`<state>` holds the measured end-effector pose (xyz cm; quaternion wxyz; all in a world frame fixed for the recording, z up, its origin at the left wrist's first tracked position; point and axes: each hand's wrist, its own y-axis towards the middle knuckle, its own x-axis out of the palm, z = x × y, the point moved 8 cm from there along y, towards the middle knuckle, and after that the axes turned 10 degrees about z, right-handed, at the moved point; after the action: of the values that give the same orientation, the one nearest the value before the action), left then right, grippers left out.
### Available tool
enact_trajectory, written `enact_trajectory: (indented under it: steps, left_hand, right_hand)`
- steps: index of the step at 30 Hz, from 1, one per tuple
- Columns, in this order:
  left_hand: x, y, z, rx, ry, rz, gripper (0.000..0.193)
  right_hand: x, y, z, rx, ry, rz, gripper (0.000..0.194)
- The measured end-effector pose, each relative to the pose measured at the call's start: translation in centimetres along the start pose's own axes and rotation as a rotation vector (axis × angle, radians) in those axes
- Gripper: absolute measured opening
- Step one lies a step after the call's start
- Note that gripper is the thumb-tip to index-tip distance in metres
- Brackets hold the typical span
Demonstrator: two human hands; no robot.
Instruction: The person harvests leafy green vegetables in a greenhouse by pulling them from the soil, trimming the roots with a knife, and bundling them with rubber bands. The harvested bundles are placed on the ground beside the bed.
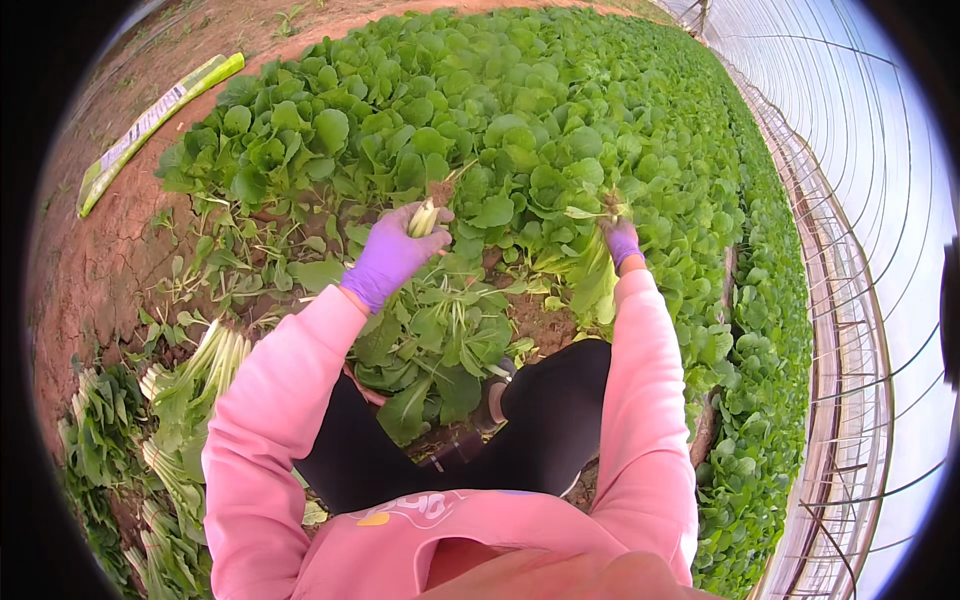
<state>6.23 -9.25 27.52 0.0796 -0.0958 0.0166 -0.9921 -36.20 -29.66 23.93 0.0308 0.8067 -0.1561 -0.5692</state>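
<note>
My left hand [394, 251], in a purple glove, grips the pale stems of a leafy green plant [424, 217]. Brown, soil-caked roots [441, 193] point up and away from that hand. In a matching glove, my right hand [621, 238] is closed around another uprooted leafy green [594, 277]. Its roots [613, 202] are uppermost, and its light green leaves hang down beside my wrist. Between my forearms, above the ground by my knees, lies a heap of loose leafy greens [442, 337].
A dense bed of growing leafy greens [517, 97] spreads ahead and right. Several bundles of greens [176, 465] lie at the lower left. A green-and-white printed plastic packet [154, 124] rests on bare soil. Plastic sheeting over hoops [847, 225] walls the right side.
</note>
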Motion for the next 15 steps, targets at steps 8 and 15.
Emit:
enact_trajectory:
  steps: [8,15]
  left_hand:
    - [2.4,0.1,-0.4,0.163,0.262,-0.017,0.032]
    - [5.7,-1.1,2.4,0.52,0.697,0.038,0.072]
  right_hand:
    - [-4.0,-5.0,-11.8,0.154,1.258,0.015,0.045]
    - [-2.0,-15.0,-22.0,0.29,1.773,-0.378,0.024]
